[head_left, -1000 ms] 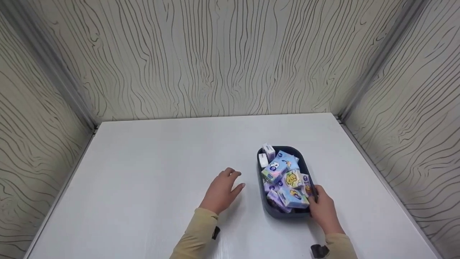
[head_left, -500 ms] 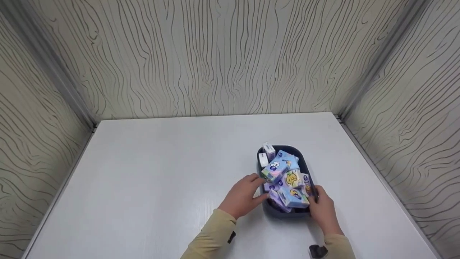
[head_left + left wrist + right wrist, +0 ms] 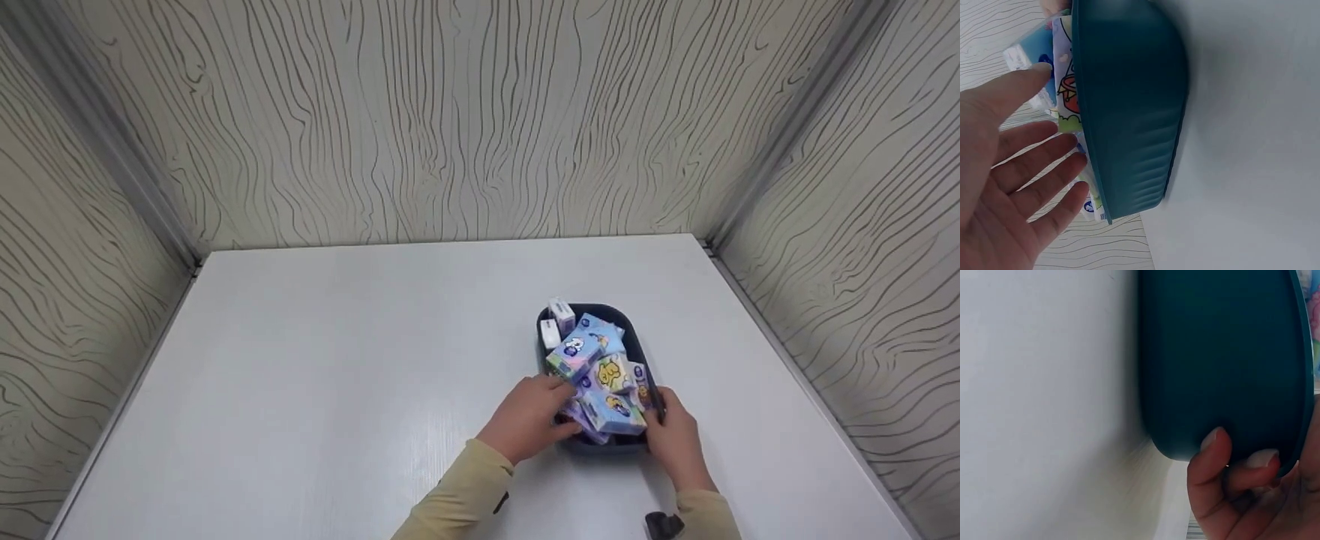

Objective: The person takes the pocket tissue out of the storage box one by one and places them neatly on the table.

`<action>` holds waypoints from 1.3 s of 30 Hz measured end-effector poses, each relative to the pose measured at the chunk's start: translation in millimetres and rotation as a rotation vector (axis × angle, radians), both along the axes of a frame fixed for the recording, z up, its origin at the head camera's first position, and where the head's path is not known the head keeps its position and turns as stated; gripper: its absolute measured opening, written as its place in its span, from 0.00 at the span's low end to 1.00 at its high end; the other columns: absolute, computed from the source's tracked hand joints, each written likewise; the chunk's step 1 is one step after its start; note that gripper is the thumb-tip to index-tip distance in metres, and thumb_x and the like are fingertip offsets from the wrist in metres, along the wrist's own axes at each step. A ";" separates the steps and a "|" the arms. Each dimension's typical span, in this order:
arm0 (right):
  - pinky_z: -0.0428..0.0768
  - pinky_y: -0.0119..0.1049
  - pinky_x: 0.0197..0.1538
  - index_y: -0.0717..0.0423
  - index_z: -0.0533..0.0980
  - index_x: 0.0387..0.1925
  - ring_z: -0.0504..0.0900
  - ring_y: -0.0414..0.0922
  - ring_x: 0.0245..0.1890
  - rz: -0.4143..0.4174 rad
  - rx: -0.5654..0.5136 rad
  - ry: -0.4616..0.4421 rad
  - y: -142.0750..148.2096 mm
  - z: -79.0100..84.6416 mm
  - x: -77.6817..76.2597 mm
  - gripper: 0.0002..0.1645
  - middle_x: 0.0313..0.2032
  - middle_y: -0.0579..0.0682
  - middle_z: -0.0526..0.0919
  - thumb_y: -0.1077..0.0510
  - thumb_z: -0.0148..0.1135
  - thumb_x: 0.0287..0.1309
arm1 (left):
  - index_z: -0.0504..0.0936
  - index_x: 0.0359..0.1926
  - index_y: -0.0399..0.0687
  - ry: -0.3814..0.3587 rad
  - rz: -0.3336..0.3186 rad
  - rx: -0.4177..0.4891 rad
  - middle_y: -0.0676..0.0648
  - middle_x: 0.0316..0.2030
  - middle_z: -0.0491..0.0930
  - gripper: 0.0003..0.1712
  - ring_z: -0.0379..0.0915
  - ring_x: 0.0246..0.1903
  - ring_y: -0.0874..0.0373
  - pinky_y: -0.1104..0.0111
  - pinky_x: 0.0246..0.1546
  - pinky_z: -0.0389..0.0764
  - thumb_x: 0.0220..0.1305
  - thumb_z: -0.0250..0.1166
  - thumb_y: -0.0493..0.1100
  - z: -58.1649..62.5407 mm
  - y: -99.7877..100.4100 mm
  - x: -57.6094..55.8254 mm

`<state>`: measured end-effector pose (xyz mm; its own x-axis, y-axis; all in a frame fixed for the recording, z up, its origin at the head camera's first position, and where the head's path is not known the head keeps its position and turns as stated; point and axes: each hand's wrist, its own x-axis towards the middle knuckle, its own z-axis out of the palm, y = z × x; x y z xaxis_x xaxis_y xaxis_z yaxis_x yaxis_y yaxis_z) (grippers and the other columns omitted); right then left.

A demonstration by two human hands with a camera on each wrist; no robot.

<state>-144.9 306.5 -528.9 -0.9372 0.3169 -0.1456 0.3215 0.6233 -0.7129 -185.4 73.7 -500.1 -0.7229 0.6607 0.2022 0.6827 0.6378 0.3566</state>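
Note:
A dark teal plastic basket (image 3: 600,448) stands on the table, heaped with small cartoon-printed tissue packs (image 3: 576,351). My left hand (image 3: 525,420) reaches over the basket's left rim, its fingertips at a purple pack (image 3: 592,426) near the front. In the left wrist view the thumb and fingers are spread, with a purple pack (image 3: 1066,79) printed with a cartoon figure between them and the basket wall (image 3: 1129,101). My right hand (image 3: 679,439) grips the right rim near the front corner; in the right wrist view its curled fingers (image 3: 1207,467) press the outer wall.
Two white-ended packs (image 3: 555,319) stand upright at the basket's back left. The white tabletop (image 3: 337,360) extends to the left. Wood-grain panels (image 3: 450,135) enclose the back and both sides.
My left hand has moved right from the bare table to over the basket's left rim, reaching the packs. My right hand and the basket have stayed in place.

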 end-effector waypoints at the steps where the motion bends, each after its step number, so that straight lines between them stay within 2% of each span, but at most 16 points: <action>1: 0.77 0.49 0.43 0.69 0.57 0.65 0.72 0.59 0.47 0.001 -0.002 0.001 -0.2 0.1 -0.4 0.26 0.58 0.73 0.66 0.64 0.42 0.68 | 0.79 0.53 0.54 0.011 -0.001 -0.007 0.58 0.48 0.78 0.25 0.72 0.47 0.65 0.72 0.53 0.73 0.57 0.68 0.57 -0.5 1.0 0.4; 6: 0.72 0.57 0.54 0.70 0.56 0.65 0.69 0.63 0.55 0.014 -0.005 0.014 -0.1 0.7 -2.5 0.27 0.60 0.75 0.63 0.65 0.42 0.67 | 0.80 0.51 0.53 0.056 0.007 -0.030 0.57 0.47 0.79 0.21 0.72 0.48 0.64 0.71 0.53 0.73 0.58 0.69 0.53 -3.6 3.7 1.4; 11: 0.65 0.60 0.60 0.70 0.55 0.66 0.62 0.66 0.62 0.020 0.005 0.021 1.0 1.7 -4.2 0.27 0.62 0.75 0.61 0.66 0.42 0.67 | 0.80 0.52 0.54 0.024 0.020 -0.029 0.57 0.49 0.79 0.18 0.73 0.50 0.64 0.70 0.54 0.72 0.59 0.69 0.46 -2.2 3.8 1.7; 19: 0.65 0.59 0.60 0.69 0.54 0.67 0.63 0.64 0.61 0.008 -0.026 0.003 1.8 2.2 -4.8 0.28 0.62 0.74 0.61 0.66 0.41 0.68 | 0.81 0.53 0.57 0.030 -0.004 -0.021 0.59 0.49 0.79 0.19 0.74 0.49 0.66 0.71 0.54 0.73 0.60 0.68 0.42 2.4 0.3 0.0; 23: 0.63 0.60 0.62 0.69 0.53 0.67 0.60 0.66 0.63 0.011 -0.029 -0.001 1.5 1.2 -5.4 0.28 0.63 0.74 0.60 0.65 0.41 0.68 | 0.83 0.50 0.56 0.040 -0.019 0.021 0.60 0.46 0.80 0.17 0.74 0.46 0.67 0.73 0.52 0.74 0.59 0.69 0.40 4.8 -3.8 -2.7; 27: 0.64 0.60 0.61 0.69 0.53 0.68 0.61 0.65 0.63 0.008 -0.026 -0.010 2.4 0.2 -5.0 0.28 0.63 0.74 0.60 0.64 0.41 0.69 | 0.83 0.48 0.55 0.008 -0.032 0.043 0.60 0.44 0.79 0.14 0.74 0.44 0.67 0.75 0.51 0.74 0.61 0.67 0.39 7.1 -3.9 -4.1; 33: 0.66 0.60 0.59 0.69 0.53 0.67 0.64 0.64 0.60 -0.003 -0.026 -0.014 3.2 -2.2 -2.6 0.28 0.62 0.73 0.61 0.64 0.41 0.69 | 0.79 0.56 0.53 -0.018 -0.024 -0.019 0.57 0.48 0.75 0.21 0.72 0.48 0.67 0.74 0.53 0.73 0.62 0.66 0.43 5.5 0.0 -3.2; 39: 0.70 0.58 0.55 0.69 0.55 0.66 0.68 0.62 0.56 0.003 -0.010 0.013 1.7 -4.6 -1.7 0.27 0.60 0.74 0.64 0.64 0.41 0.68 | 0.81 0.51 0.52 0.033 -0.051 -0.066 0.57 0.46 0.80 0.18 0.75 0.47 0.65 0.74 0.52 0.74 0.59 0.68 0.43 1.9 1.6 -3.5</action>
